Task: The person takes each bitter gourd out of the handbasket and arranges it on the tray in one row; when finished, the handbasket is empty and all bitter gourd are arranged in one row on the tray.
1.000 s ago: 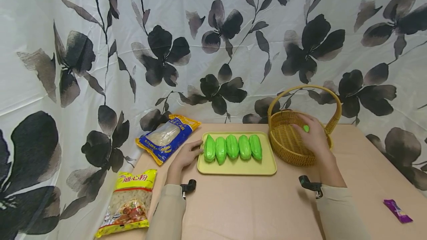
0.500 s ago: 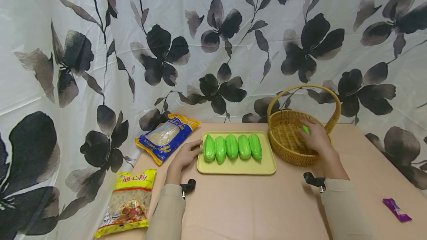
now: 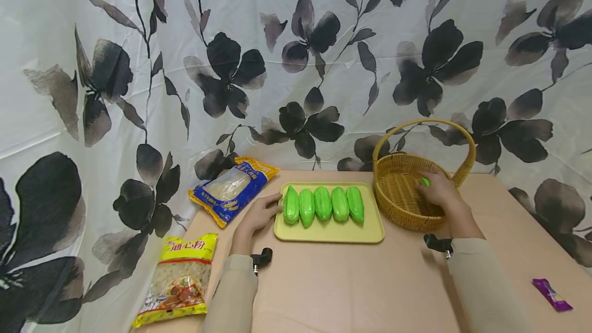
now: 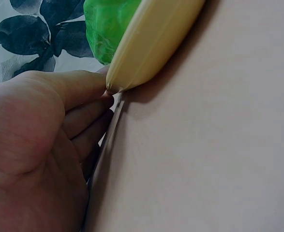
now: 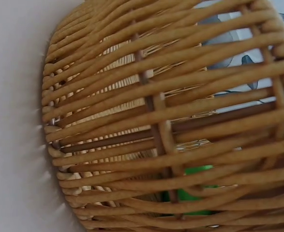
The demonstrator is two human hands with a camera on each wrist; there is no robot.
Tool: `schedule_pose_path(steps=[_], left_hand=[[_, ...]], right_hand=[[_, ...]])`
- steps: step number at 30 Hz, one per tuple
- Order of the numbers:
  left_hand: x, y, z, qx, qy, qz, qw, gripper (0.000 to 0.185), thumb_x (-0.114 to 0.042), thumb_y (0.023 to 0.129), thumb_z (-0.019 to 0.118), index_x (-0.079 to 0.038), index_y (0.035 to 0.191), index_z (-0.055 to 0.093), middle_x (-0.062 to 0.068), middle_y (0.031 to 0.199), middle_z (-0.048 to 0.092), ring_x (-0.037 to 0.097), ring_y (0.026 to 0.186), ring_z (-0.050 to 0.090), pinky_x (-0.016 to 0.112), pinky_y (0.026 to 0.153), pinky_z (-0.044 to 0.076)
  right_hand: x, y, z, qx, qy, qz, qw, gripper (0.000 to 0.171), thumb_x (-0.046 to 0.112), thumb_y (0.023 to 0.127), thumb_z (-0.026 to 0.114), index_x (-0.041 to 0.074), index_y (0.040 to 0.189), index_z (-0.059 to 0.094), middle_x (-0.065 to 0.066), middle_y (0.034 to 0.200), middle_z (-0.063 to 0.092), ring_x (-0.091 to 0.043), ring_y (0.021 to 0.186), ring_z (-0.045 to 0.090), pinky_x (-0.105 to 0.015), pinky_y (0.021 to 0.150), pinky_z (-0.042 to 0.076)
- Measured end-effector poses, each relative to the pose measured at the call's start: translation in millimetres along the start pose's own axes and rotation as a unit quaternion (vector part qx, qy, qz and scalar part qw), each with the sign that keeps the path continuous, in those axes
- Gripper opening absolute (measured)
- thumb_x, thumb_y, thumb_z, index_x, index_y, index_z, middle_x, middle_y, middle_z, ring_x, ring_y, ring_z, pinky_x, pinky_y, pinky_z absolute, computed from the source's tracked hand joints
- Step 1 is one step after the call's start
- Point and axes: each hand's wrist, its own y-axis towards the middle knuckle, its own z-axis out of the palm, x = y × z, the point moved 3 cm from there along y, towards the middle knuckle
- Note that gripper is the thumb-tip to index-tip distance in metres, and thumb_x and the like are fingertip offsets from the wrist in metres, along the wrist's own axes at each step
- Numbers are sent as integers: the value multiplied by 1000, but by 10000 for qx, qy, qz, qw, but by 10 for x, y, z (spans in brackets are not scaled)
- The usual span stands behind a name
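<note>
My left hand point(image 3: 256, 215) holds the left rim of a yellow tray point(image 3: 328, 234), thumb and fingertips at its edge. On the tray several glossy, cucumber-shaped green pieces point(image 3: 322, 203) lie side by side; one green piece point(image 4: 108, 29) shows behind the rim in the left wrist view. Down inside a wicker basket point(image 3: 395, 204), my right hand point(image 3: 439, 189) grips another green piece point(image 3: 424, 182), mostly hidden by the fingers. Through the basket's weave, the right wrist view shows part of that green piece point(image 5: 195, 188).
A blue and yellow bag point(image 3: 231, 191) lies at the back left, with a yellow bag of pasta point(image 3: 178, 281) in front of it. Far right on the table point(image 3: 342, 287) is a small purple packet point(image 3: 552, 295). The basket's tall handle point(image 3: 427, 121) arches over its opening. A floral cloth hangs behind.
My right hand has moved lower and slightly right inside the basket, still gripping the green piece. My left hand stays at the tray, and the pieces on it have not moved.
</note>
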Motion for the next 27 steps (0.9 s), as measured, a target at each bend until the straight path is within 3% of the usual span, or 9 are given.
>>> schedule_pose_path(steps=[7, 17, 27], left_hand=[[10, 19, -2, 13, -56, -92, 9999, 46, -23, 96, 60, -15, 141, 51, -1, 142, 50, 23, 138, 36, 44, 115, 28], [14, 32, 7, 13, -45, 43, 10000, 47, -22, 96, 61, -12, 140, 51, 1, 142, 51, 24, 137, 37, 44, 115, 28], [18, 37, 12, -38, 20, 10, 10000, 46, -23, 95, 61, -13, 140, 52, 1, 141, 52, 24, 137, 38, 44, 115, 28]], right_hand=[[-101, 71, 111, 207, -126, -256, 9994, 48, 10, 92, 58, -9, 135, 48, -40, 129, 39, -56, 119, 37, -67, 98, 35], [-128, 113, 107, 234, -35, -170, 9996, 41, 12, 91, 60, -9, 126, 56, -41, 124, 43, -56, 116, 38, -66, 93, 39], [-114, 95, 65, 520, 298, 200, 9980, 56, 25, 96, 57, -2, 142, 41, -39, 130, 43, -47, 104, 49, -55, 79, 46]])
